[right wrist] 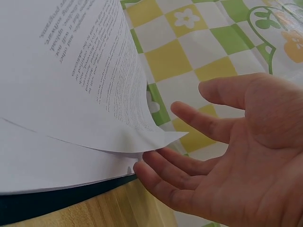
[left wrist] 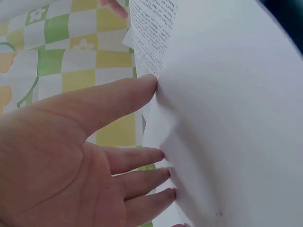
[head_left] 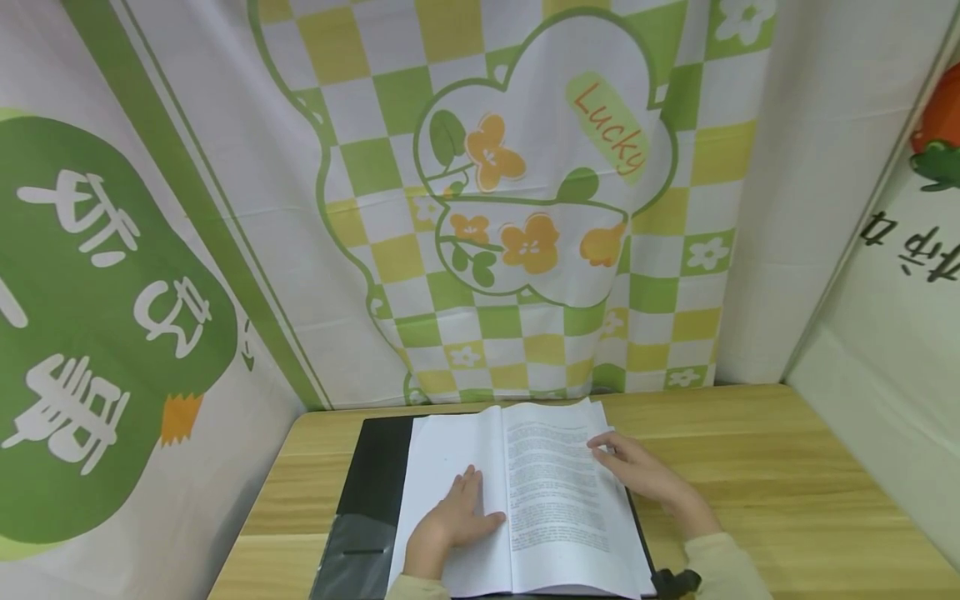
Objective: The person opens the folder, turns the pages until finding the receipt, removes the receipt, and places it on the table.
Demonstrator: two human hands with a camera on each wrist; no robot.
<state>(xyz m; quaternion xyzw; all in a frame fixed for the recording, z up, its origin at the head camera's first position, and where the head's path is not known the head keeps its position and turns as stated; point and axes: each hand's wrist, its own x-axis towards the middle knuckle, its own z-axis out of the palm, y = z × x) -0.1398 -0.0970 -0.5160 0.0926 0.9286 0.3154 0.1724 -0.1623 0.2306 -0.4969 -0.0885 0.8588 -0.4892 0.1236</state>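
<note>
A stack of white printed sheets point(head_left: 558, 483) lies spread open like a book in a black folder point(head_left: 358, 508). The left page point(head_left: 427, 475) is blank; the right one carries dense lines of text. With fingers extended, my left hand point(head_left: 453, 521) rests on the blank page, its thumb tip near the middle fold. My right hand point(head_left: 648, 475) is at the upper right edge of the printed page. In the right wrist view, the lifted page corner point(right wrist: 165, 139) touches some fingertips of that hand point(right wrist: 222, 156), while thumb and index finger stay apart from the paper.
Beneath the folder is a wooden table point(head_left: 772, 475). A checked green and yellow cloth point(head_left: 525, 350) hangs behind it, with more printed cloth on the left point(head_left: 97, 333) and right point(head_left: 900, 400). A small black object point(head_left: 675, 582) sits by the right sleeve.
</note>
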